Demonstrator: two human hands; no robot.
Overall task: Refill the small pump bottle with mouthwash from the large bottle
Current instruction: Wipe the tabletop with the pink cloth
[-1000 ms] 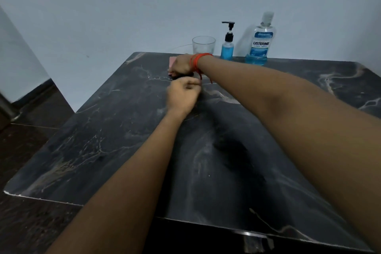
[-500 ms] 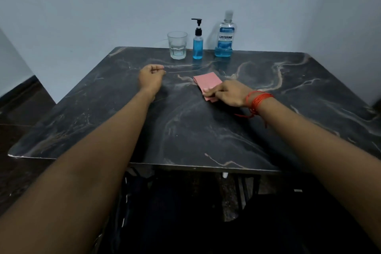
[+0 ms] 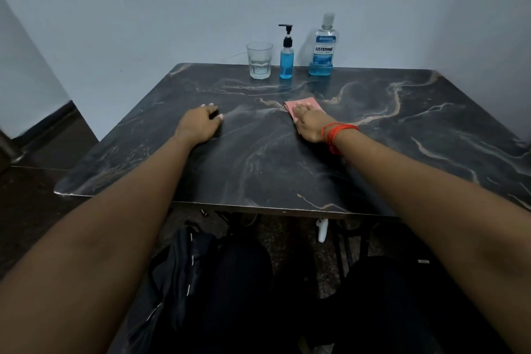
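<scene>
1. A dark marble-patterned table is seen from above, with both bare forearms stretched out over it.
2. The left hand is laid palm down on the tabletop, left of centre, its fingers loosely curled and closed on nothing.
3. The right hand is pressed flat, fingers spread, on a pink cloth lying on the table; nothing is gripped.
4. A red thread band is worn round the right wrist.
5. At the far edge, by the wall, three items are lined up, well apart from both hands.
6. The small pump bottle, holding blue liquid and fitted with a black pump, is placed in the middle.
7. The large bottle, capped and with blue mouthwash low in it, is set just to its right.
8. A clear glass is set just to its left.
</scene>
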